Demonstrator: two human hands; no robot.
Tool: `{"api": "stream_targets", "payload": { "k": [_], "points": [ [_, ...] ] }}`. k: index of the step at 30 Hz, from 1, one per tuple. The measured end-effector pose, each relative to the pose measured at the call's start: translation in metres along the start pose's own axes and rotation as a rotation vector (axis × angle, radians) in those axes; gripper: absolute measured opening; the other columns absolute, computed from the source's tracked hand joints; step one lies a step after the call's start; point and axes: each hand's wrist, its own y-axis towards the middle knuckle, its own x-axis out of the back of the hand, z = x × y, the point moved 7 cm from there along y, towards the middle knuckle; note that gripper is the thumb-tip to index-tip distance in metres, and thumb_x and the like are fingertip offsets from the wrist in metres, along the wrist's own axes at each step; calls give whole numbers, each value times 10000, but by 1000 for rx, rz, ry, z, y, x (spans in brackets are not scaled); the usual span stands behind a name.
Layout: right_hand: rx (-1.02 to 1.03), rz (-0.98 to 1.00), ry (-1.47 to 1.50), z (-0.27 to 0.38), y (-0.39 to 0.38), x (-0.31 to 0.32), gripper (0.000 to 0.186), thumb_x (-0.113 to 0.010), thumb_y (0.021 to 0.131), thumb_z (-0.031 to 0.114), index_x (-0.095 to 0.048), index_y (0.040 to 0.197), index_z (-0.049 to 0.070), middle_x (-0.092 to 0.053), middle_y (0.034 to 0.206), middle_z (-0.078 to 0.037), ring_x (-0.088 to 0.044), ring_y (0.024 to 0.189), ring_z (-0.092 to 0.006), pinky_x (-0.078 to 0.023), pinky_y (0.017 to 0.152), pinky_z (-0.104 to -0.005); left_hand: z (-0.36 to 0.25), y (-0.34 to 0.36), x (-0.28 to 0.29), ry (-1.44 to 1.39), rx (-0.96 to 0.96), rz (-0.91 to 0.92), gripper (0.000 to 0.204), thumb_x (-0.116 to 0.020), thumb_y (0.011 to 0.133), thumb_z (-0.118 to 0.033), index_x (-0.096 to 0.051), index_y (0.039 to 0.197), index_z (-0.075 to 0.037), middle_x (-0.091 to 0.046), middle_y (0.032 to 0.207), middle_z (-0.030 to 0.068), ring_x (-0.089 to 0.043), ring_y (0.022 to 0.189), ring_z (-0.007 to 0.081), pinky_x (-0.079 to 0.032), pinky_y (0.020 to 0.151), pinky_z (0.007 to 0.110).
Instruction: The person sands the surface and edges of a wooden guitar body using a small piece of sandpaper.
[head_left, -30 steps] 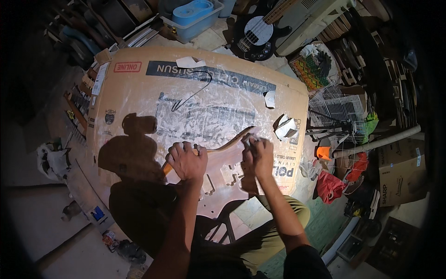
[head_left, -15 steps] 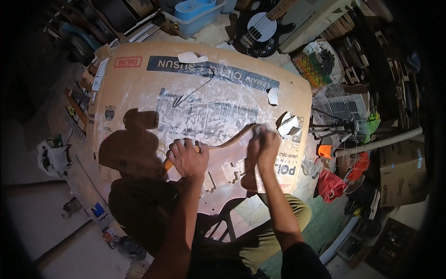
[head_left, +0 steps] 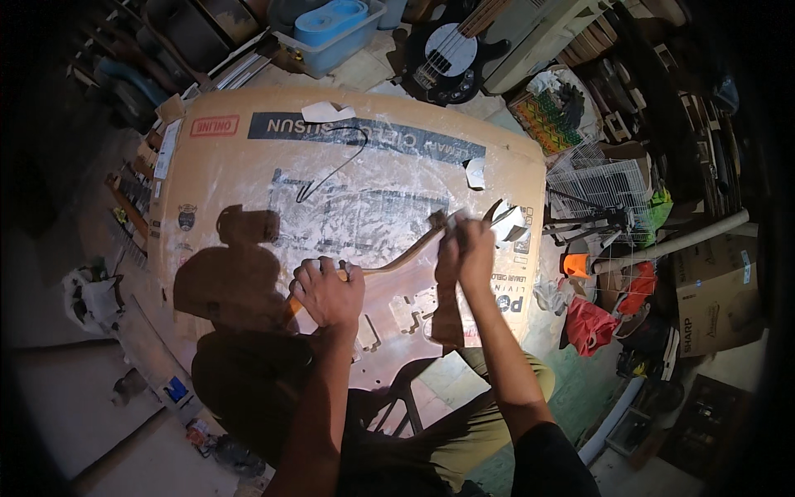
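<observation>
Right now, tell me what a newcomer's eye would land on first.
Probably the guitar body at lower middle, the left hand on its edge and the right hand blurred at its upper-right tip. Then the white-streaked cardboard, with a dark shadow on its left, and a black bass past its far edge.

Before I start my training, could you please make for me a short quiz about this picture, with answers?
1. Which hand is at the horn of the wooden guitar body, close to a white scrap: left or right?
2. True or false: the guitar body has cut-out cavities.
3. The bass guitar beyond the cardboard is mainly: a) red, b) black, c) green.

Key: 1. The right hand. 2. True. 3. b.
</observation>
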Motion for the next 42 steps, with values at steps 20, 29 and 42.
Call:
{"api": "stream_targets", "payload": {
  "k": [20,29,42],
  "points": [
    [42,-53,-5,-11,-1,9,297,-659,860,19,-660,1157,23,-593,1116,-220,-545,1035,-401,-450,930,-453,-3,-2,-3,-12,-24,32,367,-613,838,-371,-706,980,-46,-608,1089,153,-541,1114,325,-380,984,481],
    [-4,19,0,-25,-11,2,254,-605,929,120,-648,1147,-4,-591,1097,-202,-551,1030,-375,-452,932,-433,-2,-3,-5,-20,-21,16,374,-625,814,-394,-709,943,-54,-609,1102,156,-527,1141,324,-354,996,477],
    [0,46,-24,-9,-49,-7,273,-636,898,157,-632,1132,15,-588,1127,-219,-545,1087,-390,-455,942,-475,-1,0,-5,-9,-1,21,394,-623,812,-399,-715,959,-46,-610,1109,166,-523,1156,322,-352,1007,474]
  ]
}}
